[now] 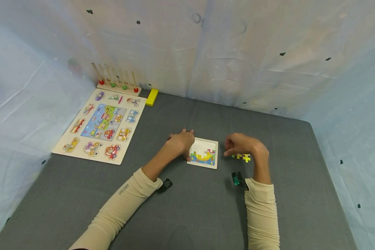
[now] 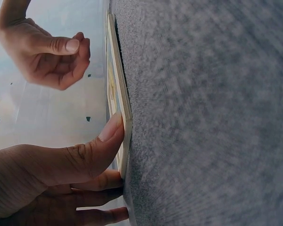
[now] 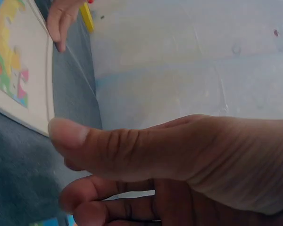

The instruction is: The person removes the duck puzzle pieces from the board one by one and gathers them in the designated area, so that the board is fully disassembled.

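Observation:
A small square jigsaw board (image 1: pixel 202 166) with a pale wooden rim lies flat on the grey table, with joined pieces across its lower part. My left hand (image 1: pixel 180 143) holds the board at its left side, the thumb on the near edge and the fingers toward the far corner. In the left wrist view, that thumb (image 2: pixel 111 134) presses the wooden rim. To the right of the board, my right hand (image 1: pixel 240 143) hovers with loosely bent fingers, and no piece shows in it. Loose jigsaw pieces (image 1: pixel 246 158), mostly yellow, lie partly hidden beneath it.
A large vehicle puzzle board (image 1: pixel 120 158) lies at the left. Behind it stands a wooden rack of pegs (image 1: pixel 120 88) with red and green beads, beside a yellow block (image 1: pixel 152 97). Pale sheeting (image 1: pixel 218 52) borders the table (image 1: pixel 190 215) at the back and sides.

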